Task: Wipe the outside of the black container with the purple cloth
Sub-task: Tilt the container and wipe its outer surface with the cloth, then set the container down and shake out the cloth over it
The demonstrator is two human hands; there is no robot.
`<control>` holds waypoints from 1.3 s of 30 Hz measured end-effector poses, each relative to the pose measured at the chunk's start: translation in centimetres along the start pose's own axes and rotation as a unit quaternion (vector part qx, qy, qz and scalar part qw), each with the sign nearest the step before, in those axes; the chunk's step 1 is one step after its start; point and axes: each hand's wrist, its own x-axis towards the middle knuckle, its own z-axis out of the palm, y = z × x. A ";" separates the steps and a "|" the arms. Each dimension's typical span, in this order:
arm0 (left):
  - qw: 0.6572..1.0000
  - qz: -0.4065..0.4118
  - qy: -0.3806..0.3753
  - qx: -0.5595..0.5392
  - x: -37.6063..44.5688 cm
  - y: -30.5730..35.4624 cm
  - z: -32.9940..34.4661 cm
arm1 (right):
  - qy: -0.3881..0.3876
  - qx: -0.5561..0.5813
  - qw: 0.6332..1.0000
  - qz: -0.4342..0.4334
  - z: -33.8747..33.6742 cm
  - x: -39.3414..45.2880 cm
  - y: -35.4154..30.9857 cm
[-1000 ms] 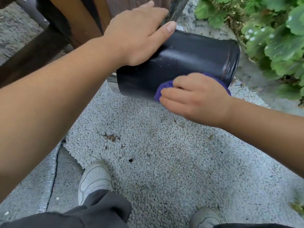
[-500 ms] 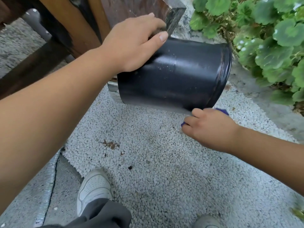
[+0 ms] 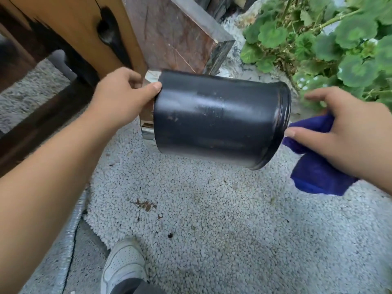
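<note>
Holding is done by the left hand [image 3: 118, 98] at centre left of the frame: its grip is closed on the left end of the black container [image 3: 218, 117], with the thumb pressed on the dark wall near the edge and the fingers going behind, where I cannot see them. A shiny metal part [image 3: 147, 128] shows at that same end, just under the thumb; whether it is a lid or an inner liner I cannot tell. The container lies on its side in the air at the centre of the frame, above the white pebble ground [image 3: 212, 219], with its flared rim [image 3: 282, 124] pointing to the right. It looks stiff, and since one hand carries it by one end I judge it to be rather light and probably empty. The wall is smooth and a little glossy, with small pale specks, so it can slip or turn in the hand under pressure; a firmer hold on the end, or a palm under the body, would be safer for wiping. At the right of the frame the right hand [image 3: 347, 132] holds the purple cloth [image 3: 318, 175], bunched softly under the palm and hanging down, while its fingers are partly spread. The cloth is just beside the rim and seems not to touch the container. It looks soft and should follow the round wall easily.
</note>
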 end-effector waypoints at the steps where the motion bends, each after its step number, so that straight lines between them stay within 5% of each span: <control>1: 0.999 -0.023 -0.025 -0.040 0.2 0.1 0.0 | -0.018 -0.007 0.999 0.027 0.2 0.4 0.5; 9: 0.995 -0.028 -0.068 -0.066 -0.5 1.9 -0.5 | -0.147 0.189 0.966 0.101 2.4 -0.4 -0.5; 14: 0.993 0.106 -0.047 0.036 -2.6 5.5 -1.8 | -0.199 0.454 0.837 0.231 2.4 -3.0 1.9; 20: 0.951 0.283 -0.001 0.126 -6.6 14.4 -3.7 | -0.281 0.548 0.735 0.283 3.9 -5.7 4.9; 25: 0.910 0.335 0.036 0.241 -9.9 18.3 -0.8 | -0.350 0.593 0.641 0.339 8.0 -6.7 3.7; 32: 0.914 0.324 -0.065 0.237 -10.6 18.0 7.3 | -0.340 0.552 0.651 0.395 11.8 -6.1 3.0; 39: 0.892 0.388 -0.140 0.187 -12.1 17.0 10.3 | -0.336 0.542 0.707 0.305 8.7 -6.5 5.3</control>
